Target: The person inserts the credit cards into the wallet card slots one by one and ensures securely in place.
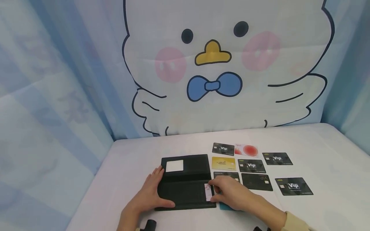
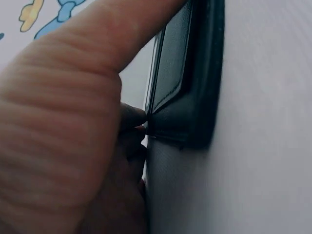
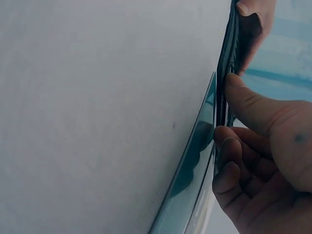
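Note:
A black wallet lies opened out on the white table, a white rectangle showing on its upper panel. My left hand rests along its left side, with the thumb reaching over the lower panel and the other fingers stretched up the edge. At the wallet's right edge my right hand pinches a pale pink-patterned card, whose strip shows on the lower panel. In the right wrist view the right thumb presses at the wallet's edge, its fingers curled below. A teal card is partly hidden under that hand.
Right of the wallet lie several cards: black Vip cards, a gold card, a red-and-white card and a dark card. One Vip card sits farther right. A cartoon-printed curtain hangs behind the table.

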The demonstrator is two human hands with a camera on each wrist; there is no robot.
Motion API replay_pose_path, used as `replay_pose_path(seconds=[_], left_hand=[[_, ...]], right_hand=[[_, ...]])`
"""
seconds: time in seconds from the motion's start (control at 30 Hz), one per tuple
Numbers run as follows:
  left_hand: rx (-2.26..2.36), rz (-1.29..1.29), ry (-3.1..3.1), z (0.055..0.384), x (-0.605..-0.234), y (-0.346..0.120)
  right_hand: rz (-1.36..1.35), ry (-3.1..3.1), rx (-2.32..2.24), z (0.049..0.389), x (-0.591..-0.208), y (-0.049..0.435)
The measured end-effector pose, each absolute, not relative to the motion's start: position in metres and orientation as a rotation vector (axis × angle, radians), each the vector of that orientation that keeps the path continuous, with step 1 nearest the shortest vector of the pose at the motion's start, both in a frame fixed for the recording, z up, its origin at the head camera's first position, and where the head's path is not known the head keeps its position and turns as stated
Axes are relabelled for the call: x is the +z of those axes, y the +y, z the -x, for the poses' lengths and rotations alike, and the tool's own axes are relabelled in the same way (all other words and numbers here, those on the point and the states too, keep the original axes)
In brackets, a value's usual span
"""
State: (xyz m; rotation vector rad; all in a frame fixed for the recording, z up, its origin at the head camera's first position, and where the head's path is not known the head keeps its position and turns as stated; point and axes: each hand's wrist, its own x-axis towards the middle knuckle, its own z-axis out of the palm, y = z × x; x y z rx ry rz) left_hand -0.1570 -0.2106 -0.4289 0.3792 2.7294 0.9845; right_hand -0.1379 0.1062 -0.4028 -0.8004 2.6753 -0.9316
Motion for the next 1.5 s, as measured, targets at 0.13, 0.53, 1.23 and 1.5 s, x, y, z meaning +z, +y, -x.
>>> replay_pose_path(seconds=[0.13,0.53,1.23,1.5], left_hand=[[0.985,-0.394,2.741,0.156,-0.429,-0.208],[0.955,-0.432,2.749,0.155,-0.429,-0.211],[0.93,-0.451,2.71,0.159,-0.428,-0.207],[0.918,-0.418,2.725,0.156,-0.424,-0.212]], right_hand=[[0.825,2.682,-0.892,0.138,-0.403,0.108],[0.893,2.682,-0.796,0.139,-0.398,0.111],[0.925,2.684,-0.849,0.139,-0.372,0.142],[0.871,2.785,-0.939,0.136,-0.368,0.149]])
